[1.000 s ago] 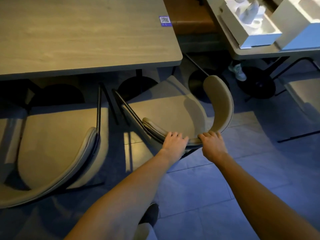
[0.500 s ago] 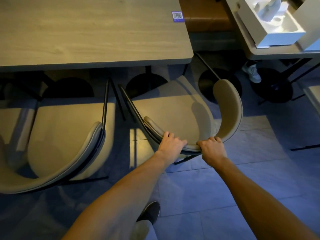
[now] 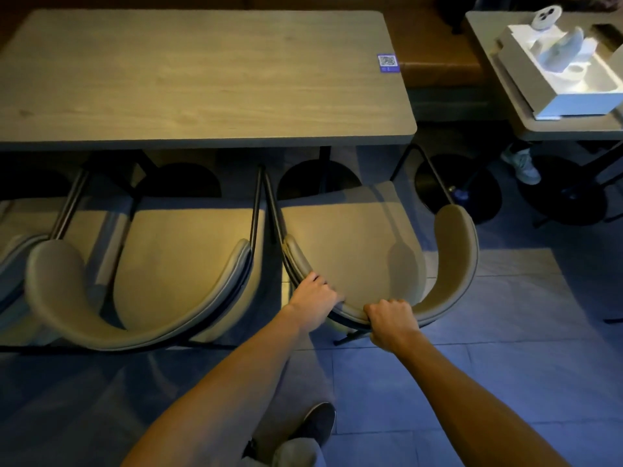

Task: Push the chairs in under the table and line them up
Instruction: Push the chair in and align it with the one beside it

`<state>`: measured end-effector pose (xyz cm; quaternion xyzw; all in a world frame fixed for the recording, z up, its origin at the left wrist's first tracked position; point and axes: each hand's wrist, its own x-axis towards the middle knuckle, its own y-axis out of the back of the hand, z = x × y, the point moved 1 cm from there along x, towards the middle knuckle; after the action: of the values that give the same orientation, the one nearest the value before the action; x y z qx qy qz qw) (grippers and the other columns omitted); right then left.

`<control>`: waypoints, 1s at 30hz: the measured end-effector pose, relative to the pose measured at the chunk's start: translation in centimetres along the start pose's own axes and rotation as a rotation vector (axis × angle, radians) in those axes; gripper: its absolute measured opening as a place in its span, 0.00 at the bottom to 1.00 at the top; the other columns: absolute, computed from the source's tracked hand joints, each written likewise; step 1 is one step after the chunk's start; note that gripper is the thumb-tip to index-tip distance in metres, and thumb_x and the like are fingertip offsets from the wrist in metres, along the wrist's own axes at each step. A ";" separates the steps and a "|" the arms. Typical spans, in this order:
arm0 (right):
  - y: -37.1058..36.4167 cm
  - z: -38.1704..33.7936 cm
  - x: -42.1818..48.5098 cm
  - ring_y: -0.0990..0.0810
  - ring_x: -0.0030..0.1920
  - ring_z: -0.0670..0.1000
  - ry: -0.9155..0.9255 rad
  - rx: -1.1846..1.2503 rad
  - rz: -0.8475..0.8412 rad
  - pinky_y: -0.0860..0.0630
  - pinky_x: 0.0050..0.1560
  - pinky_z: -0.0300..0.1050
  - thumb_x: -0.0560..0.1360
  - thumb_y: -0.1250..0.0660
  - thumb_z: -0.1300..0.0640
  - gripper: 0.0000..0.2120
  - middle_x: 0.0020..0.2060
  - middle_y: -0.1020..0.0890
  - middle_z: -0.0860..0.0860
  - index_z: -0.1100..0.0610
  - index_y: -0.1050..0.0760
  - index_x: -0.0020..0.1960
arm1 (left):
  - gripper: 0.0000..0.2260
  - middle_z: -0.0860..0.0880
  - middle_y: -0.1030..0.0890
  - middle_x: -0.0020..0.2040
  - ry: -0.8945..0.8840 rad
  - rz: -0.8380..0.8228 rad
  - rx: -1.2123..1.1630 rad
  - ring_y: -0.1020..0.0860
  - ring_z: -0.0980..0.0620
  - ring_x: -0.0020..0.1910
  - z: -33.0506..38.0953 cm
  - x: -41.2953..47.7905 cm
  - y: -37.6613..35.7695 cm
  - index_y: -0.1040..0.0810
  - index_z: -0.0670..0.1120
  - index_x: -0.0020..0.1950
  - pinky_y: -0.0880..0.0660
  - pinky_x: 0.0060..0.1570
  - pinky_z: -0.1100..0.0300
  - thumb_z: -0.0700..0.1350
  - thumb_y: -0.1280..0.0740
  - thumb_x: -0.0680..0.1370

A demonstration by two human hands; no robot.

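A beige padded chair with a curved backrest and black metal frame stands at the right end of a long wooden table, its seat front just under the table edge. My left hand grips the left part of its backrest, and my right hand grips the backrest's middle from behind. A second matching chair sits close beside it on the left, almost touching frame to frame. Part of a third chair shows at the far left edge.
Round black table bases sit under the table. A neighbouring table at the right carries a white open box. Another person's white shoe shows beneath it. My own shoe stands on the tiled floor.
The right chair has turned from its angled stance to nearly square with the table and moved closer to the left chair. Both hands stayed on its backrest.
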<state>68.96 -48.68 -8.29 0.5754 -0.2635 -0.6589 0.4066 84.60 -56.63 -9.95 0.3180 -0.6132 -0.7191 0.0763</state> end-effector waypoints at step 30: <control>5.3 -9.5 3.3 0.20 0.54 0.56 0.002 0.435 -0.232 0.22 0.56 0.49 0.76 0.33 0.55 0.18 0.57 0.20 0.55 0.57 0.26 0.65 | 0.07 0.45 0.18 0.47 0.765 0.040 -0.452 0.21 0.44 0.43 -13.7 -18.0 -8.6 0.35 0.47 0.54 0.26 0.41 0.52 0.49 0.38 0.82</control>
<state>79.41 -53.06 -7.67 0.6764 -0.3309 -0.6285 0.1950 108.76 -57.01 -12.04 0.5247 -0.3742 -0.6640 0.3793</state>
